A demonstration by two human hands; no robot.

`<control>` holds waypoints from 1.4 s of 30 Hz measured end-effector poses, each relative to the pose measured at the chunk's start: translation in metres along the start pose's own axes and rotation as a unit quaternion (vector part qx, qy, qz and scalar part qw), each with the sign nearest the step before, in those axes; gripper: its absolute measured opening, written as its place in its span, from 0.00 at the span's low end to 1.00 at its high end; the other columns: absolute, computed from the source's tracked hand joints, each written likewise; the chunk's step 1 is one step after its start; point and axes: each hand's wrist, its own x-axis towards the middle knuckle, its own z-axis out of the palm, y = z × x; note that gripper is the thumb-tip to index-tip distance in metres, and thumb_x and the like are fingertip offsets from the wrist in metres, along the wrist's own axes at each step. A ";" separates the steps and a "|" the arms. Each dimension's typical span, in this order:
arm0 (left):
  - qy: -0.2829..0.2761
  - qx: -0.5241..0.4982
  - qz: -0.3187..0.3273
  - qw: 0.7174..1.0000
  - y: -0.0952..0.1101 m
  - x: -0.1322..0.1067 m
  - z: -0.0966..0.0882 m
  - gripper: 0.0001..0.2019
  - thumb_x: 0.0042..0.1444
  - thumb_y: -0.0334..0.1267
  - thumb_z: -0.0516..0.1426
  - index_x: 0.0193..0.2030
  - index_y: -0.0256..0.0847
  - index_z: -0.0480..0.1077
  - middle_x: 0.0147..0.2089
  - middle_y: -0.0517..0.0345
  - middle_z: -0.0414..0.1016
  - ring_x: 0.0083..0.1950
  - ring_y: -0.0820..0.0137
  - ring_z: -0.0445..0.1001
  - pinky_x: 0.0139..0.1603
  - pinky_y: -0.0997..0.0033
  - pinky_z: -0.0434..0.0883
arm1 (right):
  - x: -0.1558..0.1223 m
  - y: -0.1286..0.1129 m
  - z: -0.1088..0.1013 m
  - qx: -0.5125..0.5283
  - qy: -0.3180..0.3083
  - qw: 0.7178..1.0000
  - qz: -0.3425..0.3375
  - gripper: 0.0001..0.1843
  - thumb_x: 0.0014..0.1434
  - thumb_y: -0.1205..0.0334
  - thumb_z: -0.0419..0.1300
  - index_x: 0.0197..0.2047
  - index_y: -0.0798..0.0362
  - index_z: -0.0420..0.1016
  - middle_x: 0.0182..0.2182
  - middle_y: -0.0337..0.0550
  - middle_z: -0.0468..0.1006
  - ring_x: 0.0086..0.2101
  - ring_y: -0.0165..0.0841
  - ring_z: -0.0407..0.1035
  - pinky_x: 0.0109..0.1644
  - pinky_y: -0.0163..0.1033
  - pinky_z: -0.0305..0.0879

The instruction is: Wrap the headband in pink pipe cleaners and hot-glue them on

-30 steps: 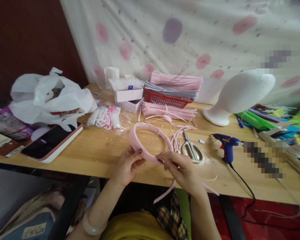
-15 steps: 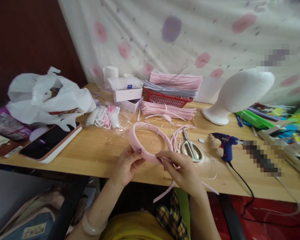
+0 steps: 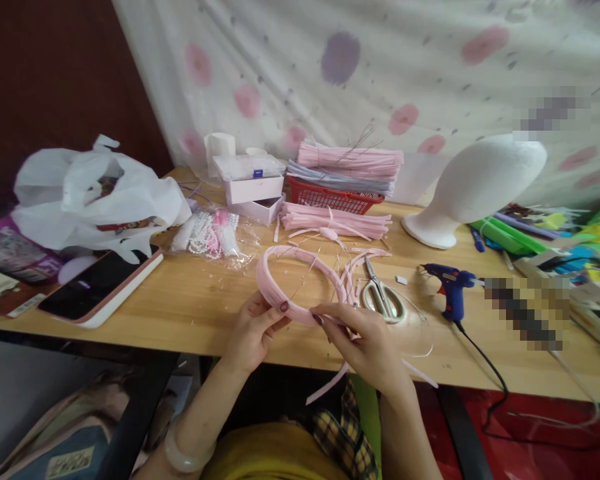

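A: Where was the pink ring point(image 3: 300, 315), and how did the fingers stand?

B: The ring was held up at the front edge of the table point(image 3: 215, 331), between the two hands. The left hand point(image 3: 254, 333) had its thumb and forefinger pinched on the front of the band. The right hand point(image 3: 363, 337) was clamped on the same band, just beside, with a short bare piece between them. What its lower fingers did behind could not be told

A: What could have gone wrong from there?

B: Probably the band could twist or open, if one pinch became weak while the other pulled. Also, the hanging strip point(image 3: 327, 385) could perhaps catch on the table edge, and the thin wires point(image 3: 307, 270) could hook the ring, because they lay so near

A: And how many were there of each thing?

B: One ring, one pair of scissors point(image 3: 377, 287), one glue gun point(image 3: 451, 287), one foam head point(image 3: 485, 187), one phone point(image 3: 100, 283) and one red basket point(image 3: 330, 198). There were two pink bundles point(image 3: 335, 220) and one grey-blue bundle point(image 3: 340, 175). The wires were too tangled for counting
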 end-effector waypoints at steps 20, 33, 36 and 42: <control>0.046 0.022 0.014 0.999 0.000 0.002 0.000 0.16 0.32 0.37 0.75 0.29 0.38 0.78 0.28 0.62 0.82 0.29 0.77 0.79 0.32 0.84 0.76 | 0.001 -0.003 0.001 0.006 0.007 1.000 0.009 0.13 0.66 0.65 0.54 0.51 0.52 0.75 0.25 0.36 0.77 0.22 0.26 0.67 0.29 0.30 0.62; 0.057 0.057 0.020 0.997 0.000 0.002 -0.001 0.17 0.32 0.39 0.75 0.29 0.38 0.78 0.31 0.59 0.83 0.32 0.74 0.81 0.34 0.83 0.76 | 0.001 0.003 0.000 -0.030 -0.002 0.998 -0.057 0.12 0.65 0.69 0.54 0.47 0.52 0.78 0.27 0.38 0.78 0.26 0.26 0.68 0.32 0.31 0.60; 0.059 0.060 0.022 0.996 0.000 0.001 -0.002 0.17 0.32 0.39 0.75 0.30 0.38 0.78 0.32 0.60 0.84 0.33 0.74 0.81 0.35 0.83 0.77 | 0.003 0.003 0.000 -0.039 0.005 0.997 -0.070 0.13 0.66 0.68 0.53 0.46 0.52 0.78 0.26 0.38 0.78 0.25 0.26 0.67 0.31 0.31 0.60; 0.061 0.059 0.022 0.996 0.000 0.001 0.000 0.17 0.32 0.38 0.75 0.30 0.40 0.77 0.32 0.61 0.84 0.33 0.74 0.81 0.34 0.82 0.77 | 0.005 0.003 -0.002 -0.033 0.004 0.997 -0.072 0.13 0.66 0.67 0.53 0.46 0.52 0.79 0.26 0.38 0.78 0.25 0.26 0.68 0.31 0.32 0.60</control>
